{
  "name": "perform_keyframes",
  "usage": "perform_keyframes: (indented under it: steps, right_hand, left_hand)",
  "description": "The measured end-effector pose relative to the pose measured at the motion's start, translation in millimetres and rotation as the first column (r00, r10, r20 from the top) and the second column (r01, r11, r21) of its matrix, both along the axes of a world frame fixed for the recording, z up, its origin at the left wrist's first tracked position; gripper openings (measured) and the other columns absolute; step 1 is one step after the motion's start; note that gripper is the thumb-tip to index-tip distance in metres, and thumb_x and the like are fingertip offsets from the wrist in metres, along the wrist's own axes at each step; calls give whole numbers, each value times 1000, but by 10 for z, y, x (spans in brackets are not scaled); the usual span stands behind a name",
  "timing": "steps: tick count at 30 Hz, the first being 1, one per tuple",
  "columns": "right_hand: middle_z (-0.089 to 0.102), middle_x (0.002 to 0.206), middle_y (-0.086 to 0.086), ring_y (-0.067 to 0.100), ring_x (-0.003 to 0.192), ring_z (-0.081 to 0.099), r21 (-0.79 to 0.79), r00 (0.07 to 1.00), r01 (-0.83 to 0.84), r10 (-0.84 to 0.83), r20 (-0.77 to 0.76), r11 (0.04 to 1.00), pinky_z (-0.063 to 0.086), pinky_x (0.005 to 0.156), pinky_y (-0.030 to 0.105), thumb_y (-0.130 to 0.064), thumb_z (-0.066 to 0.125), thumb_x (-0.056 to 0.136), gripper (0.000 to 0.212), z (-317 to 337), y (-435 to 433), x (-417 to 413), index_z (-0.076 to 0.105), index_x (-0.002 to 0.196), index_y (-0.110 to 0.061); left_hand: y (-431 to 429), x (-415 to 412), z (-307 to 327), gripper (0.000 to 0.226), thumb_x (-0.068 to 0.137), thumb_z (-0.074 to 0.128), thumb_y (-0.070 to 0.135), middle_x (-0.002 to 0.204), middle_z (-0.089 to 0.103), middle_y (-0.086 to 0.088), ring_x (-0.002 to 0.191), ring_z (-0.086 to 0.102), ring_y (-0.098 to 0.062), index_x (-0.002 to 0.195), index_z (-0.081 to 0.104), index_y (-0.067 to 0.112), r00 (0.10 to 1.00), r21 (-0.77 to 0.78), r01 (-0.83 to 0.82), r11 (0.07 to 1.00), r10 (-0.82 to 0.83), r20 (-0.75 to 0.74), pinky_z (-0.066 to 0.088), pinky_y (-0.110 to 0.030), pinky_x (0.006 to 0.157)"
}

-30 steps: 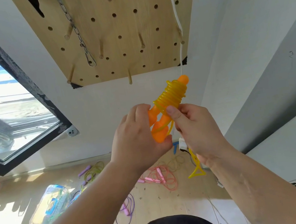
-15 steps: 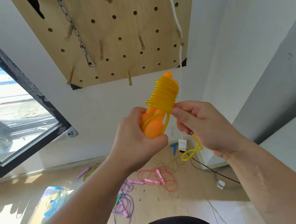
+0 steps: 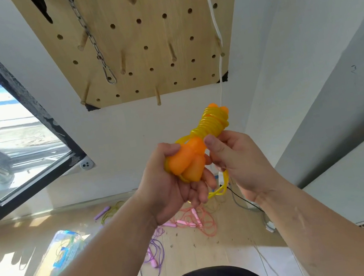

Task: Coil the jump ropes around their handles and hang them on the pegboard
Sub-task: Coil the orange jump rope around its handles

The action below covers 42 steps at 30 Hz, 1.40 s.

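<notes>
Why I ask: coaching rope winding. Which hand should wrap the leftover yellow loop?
Right. The right hand pinches the loose rope, while the left hand grips the handles steady.

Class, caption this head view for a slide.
Left hand grips orange handles; right hand holds the yellow rope, below a pegboard.

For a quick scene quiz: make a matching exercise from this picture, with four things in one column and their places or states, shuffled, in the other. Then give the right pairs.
Things:
1. yellow rope
2. metal chain
3. pink jump rope
4. clear plastic box

Places or states:
A. spread out uncoiled on the floor
B. wound round the orange handles
C. on the floor, cords inside it
D. hanging on the pegboard

Pairs: 1-B, 2-D, 3-A, 4-C.
</notes>
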State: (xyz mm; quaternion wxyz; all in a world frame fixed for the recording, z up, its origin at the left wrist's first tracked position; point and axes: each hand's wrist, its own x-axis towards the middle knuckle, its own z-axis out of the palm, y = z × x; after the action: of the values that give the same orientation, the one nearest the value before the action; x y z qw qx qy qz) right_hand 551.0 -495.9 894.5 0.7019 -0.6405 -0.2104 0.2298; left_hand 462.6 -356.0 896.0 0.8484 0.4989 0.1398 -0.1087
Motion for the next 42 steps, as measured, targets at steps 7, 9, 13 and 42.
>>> perform_keyframes:
  steps: [7, 9, 13, 42]
  right_hand:
    - [33, 65, 8, 15, 54, 29, -45, 969, 247, -247, -2, 968, 26, 52, 31, -57, 70, 77, 72, -7, 41, -14, 45, 77, 10]
    - [36, 63, 8, 14, 53, 33, -55, 957, 286, -288, -29, 957, 31, 51, 27, -52, 71, 82, 62, 4, 73, -28, 51, 72, 5]
    - [42, 59, 5, 14, 52, 37, -90, 954, 298, -298, 16, 950, 35, 54, 29, -50, 69, 87, 48, 40, 152, -101, 53, 65, -10]
    - [48, 55, -5, 12, 53, 45, -69, 987, -38, 48, 155, 997, 40, 57, 32, -57, 65, 84, 42, -49, -66, 105, 62, 77, -15]
  left_hand:
    - [-93, -43, -57, 63, 80, 64, 60, 114, 64, 14, 94, 63, -9, 134, 54, 31, 867, 803, -488, 343, 293, 402, 55, -31, 80]
    - [-166, -37, -118, 89, 71, 75, 54, 133, 46, 12, 114, 51, -9, 147, 39, 25, 887, 885, -460, 70, 88, 453, 45, -22, 90]
    - [-129, 85, -219, 91, 67, 88, 36, 133, 42, -3, 111, 49, -21, 142, 42, 13, 857, 843, -502, -192, 18, 515, 50, -36, 86]
    - [-99, -16, 106, 69, 88, 42, 64, 72, 63, -24, 40, 55, -26, 99, 61, -1, 992, -63, 56, 996, -63, -114, 39, -21, 38]
